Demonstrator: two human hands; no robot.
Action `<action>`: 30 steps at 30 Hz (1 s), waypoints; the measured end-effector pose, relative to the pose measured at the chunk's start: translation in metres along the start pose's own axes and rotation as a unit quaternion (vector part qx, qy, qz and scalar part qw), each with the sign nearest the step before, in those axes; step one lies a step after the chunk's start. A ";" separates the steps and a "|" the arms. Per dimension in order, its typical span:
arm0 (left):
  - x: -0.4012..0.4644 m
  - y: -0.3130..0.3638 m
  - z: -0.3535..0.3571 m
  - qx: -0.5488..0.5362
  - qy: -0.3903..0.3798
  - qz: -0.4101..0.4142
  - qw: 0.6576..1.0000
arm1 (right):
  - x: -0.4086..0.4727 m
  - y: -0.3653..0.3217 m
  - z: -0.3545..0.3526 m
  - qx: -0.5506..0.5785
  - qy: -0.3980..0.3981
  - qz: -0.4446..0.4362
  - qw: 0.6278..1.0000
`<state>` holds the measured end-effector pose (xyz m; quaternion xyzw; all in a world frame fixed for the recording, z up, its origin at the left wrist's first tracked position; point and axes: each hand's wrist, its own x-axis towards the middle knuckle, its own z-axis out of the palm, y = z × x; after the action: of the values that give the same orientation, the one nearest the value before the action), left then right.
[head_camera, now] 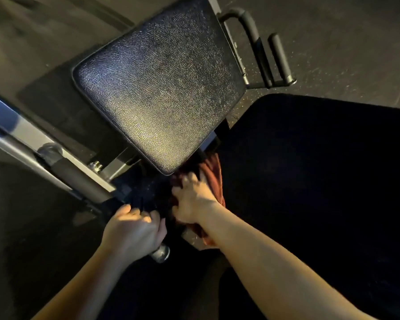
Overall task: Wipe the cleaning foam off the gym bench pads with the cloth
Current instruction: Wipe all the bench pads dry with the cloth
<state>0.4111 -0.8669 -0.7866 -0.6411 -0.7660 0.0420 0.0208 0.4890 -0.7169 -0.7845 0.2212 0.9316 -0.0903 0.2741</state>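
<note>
I am pressing the reddish cloth [211,174] with my right hand [192,199], fingers spread over it, on the dark lower pad just below the near corner of the big textured pad [159,88]. My left hand [134,229] is curling around a metal handle [161,252] to steady me. I am not seeing clear foam here, the light is too dim. To wipe well, I think I should be keeping the palm flat, pushing in long overlapping strokes toward the edge, and turning the cloth to a dry side when it is getting wet
</note>
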 end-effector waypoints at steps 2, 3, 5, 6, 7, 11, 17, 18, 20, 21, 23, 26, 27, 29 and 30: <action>0.005 -0.001 -0.009 0.011 0.002 0.005 1.000 | 0.004 0.014 -0.008 -0.014 -0.012 -0.035 0.999; 0.005 0.000 -0.012 0.028 0.009 0.024 0.999 | 0.010 0.025 -0.013 -0.016 -0.012 -0.039 0.999; 0.006 -0.004 -0.016 0.048 0.039 0.049 0.997 | 0.026 0.055 -0.024 -0.016 0.002 -0.013 1.000; 0.005 -0.005 -0.016 0.055 0.034 0.057 0.996 | 0.036 0.072 -0.029 -0.019 0.014 0.012 1.000; 0.004 -0.006 -0.011 0.060 0.046 0.061 0.995 | 0.045 0.089 -0.034 -0.030 0.025 0.042 0.998; 0.003 -0.008 -0.004 0.056 0.048 0.061 0.995 | 0.073 0.138 -0.048 -0.050 0.032 0.156 0.986; 0.002 -0.004 -0.009 0.062 0.045 0.034 0.996 | 0.058 0.066 -0.038 -0.062 -0.014 0.104 0.993; 0.002 -0.003 -0.011 0.064 0.045 0.032 0.996 | 0.050 0.047 -0.035 -0.063 -0.025 0.083 0.994; 0.003 -0.001 -0.011 0.067 0.051 0.031 0.996 | 0.034 0.012 -0.027 -0.074 -0.048 0.034 0.996; 0.003 0.000 -0.012 0.068 0.050 0.027 0.996 | 0.025 -0.004 -0.021 -0.090 -0.058 0.005 0.994; 0.003 0.001 -0.012 0.073 0.057 0.016 0.996 | 0.013 -0.025 -0.012 -0.130 -0.075 -0.046 0.988; 0.002 -0.001 -0.008 0.071 0.055 0.023 0.996 | 0.015 -0.014 -0.011 -0.112 -0.054 -0.047 0.991; 0.001 -0.003 -0.007 0.075 0.057 0.029 0.995 | 0.022 -0.001 -0.016 -0.100 -0.041 -0.035 0.993; 0.001 -0.005 -0.005 0.082 0.065 0.038 0.994 | 0.035 0.037 -0.027 -0.089 -0.015 0.003 0.996; 0.000 -0.006 -0.004 0.082 0.066 0.040 0.994 | 0.042 0.061 -0.032 -0.085 0.001 0.026 0.996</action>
<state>0.4056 -0.8674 -0.7820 -0.6691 -0.7303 0.0628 0.1224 0.4700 -0.6384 -0.7839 0.2214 0.9299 -0.0035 0.2935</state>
